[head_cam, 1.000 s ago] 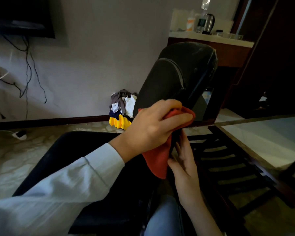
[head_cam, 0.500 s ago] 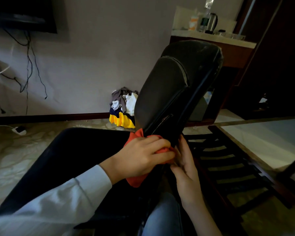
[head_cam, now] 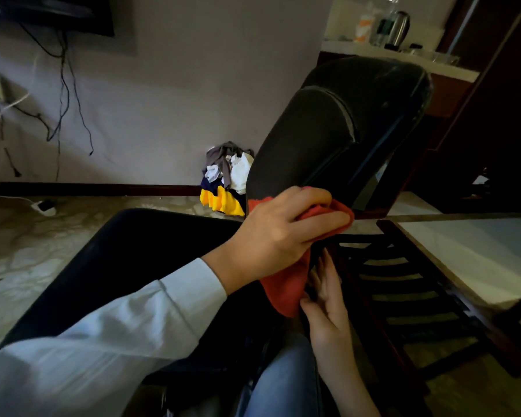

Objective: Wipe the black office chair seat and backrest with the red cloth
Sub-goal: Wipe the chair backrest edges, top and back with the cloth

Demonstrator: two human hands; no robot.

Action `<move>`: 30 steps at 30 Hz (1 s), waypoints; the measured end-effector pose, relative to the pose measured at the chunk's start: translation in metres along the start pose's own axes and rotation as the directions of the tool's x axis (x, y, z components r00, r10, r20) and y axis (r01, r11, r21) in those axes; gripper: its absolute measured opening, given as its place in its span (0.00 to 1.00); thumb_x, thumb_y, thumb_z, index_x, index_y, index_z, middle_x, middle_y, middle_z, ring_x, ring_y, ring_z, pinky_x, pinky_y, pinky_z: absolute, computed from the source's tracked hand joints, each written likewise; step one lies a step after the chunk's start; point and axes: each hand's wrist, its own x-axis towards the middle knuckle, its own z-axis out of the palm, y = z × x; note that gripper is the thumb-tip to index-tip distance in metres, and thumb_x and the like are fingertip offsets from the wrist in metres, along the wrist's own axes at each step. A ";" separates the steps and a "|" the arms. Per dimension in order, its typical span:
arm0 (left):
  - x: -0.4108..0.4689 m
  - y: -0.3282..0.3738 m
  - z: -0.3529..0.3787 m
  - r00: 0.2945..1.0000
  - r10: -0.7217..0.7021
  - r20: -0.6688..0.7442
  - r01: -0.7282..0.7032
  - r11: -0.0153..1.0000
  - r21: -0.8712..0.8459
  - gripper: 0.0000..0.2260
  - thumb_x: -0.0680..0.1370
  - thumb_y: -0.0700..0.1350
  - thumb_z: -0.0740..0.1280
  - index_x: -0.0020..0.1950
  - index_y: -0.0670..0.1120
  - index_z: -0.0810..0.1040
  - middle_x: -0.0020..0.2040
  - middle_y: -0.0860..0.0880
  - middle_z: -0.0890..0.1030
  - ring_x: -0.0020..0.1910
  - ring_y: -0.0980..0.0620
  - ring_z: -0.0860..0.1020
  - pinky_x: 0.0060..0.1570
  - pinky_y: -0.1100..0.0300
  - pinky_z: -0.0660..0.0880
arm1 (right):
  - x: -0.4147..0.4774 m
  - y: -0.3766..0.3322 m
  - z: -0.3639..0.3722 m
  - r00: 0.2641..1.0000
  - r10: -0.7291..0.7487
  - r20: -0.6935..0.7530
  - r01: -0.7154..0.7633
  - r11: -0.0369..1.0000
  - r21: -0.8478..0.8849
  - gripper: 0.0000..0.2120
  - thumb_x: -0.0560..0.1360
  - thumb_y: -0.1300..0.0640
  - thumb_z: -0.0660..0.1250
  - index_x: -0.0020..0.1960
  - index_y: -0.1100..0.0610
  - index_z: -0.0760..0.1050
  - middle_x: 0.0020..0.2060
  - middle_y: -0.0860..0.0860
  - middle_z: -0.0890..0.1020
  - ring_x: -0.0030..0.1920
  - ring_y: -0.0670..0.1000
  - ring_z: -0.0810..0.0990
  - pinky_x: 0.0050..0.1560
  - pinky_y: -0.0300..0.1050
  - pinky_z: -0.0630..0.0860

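Right hand [head_cam: 325, 308] lowest, fingers straight, flat against the chair's dark lower back. Left hand [head_cam: 277, 233] grips the bunched red cloth [head_cam: 286, 290] and presses it on the bottom edge of the backrest [head_cam: 313, 139], above the seat [head_cam: 151, 251]. Clothes pile [head_cam: 226, 182] at the wall behind.

The left hand [head_cam: 280, 233] grips a crumpled red cloth [head_cam: 286, 290] against the lower edge of the black padded office chair backrest [head_cam: 307, 139]. Just below, the right hand [head_cam: 325, 308] rests straight-fingered on the chair.
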 end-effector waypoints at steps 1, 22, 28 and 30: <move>-0.003 0.001 0.001 1.000 -0.006 0.012 0.006 1.000 -0.004 0.12 0.78 0.38 0.65 0.59 0.49 0.73 0.55 0.49 0.70 0.46 0.46 0.76 0.37 0.51 0.76 | 0.000 0.000 0.001 1.000 0.002 0.003 -0.002 1.000 -0.001 0.32 0.70 0.64 0.58 0.68 0.39 0.60 0.67 0.39 0.68 0.68 0.37 0.67 0.59 0.30 0.69; -0.069 0.024 -0.004 0.914 -0.406 -0.023 0.386 0.883 -0.267 0.10 0.77 0.41 0.66 0.57 0.48 0.78 0.52 0.50 0.72 0.50 0.56 0.76 0.51 0.62 0.75 | -0.018 0.021 0.004 0.986 0.163 -0.042 -0.164 0.986 -0.013 0.35 0.75 0.74 0.56 0.65 0.36 0.63 0.60 0.29 0.72 0.64 0.33 0.69 0.56 0.29 0.71; -0.042 0.014 0.006 0.975 -0.193 -0.106 0.186 0.980 -0.072 0.12 0.77 0.38 0.68 0.59 0.47 0.75 0.54 0.48 0.72 0.49 0.49 0.76 0.46 0.56 0.76 | -0.023 0.028 0.005 0.975 0.208 -0.080 -0.214 0.974 -0.079 0.36 0.76 0.72 0.57 0.64 0.31 0.61 0.65 0.33 0.69 0.68 0.36 0.66 0.66 0.37 0.65; -0.049 0.013 0.009 0.981 -0.159 -0.113 0.156 0.987 -0.029 0.13 0.76 0.36 0.68 0.59 0.47 0.75 0.54 0.48 0.72 0.46 0.47 0.76 0.43 0.54 0.76 | -0.022 0.030 0.004 0.974 0.213 -0.077 -0.219 0.973 -0.073 0.36 0.76 0.73 0.57 0.64 0.31 0.61 0.65 0.32 0.69 0.67 0.35 0.66 0.65 0.36 0.66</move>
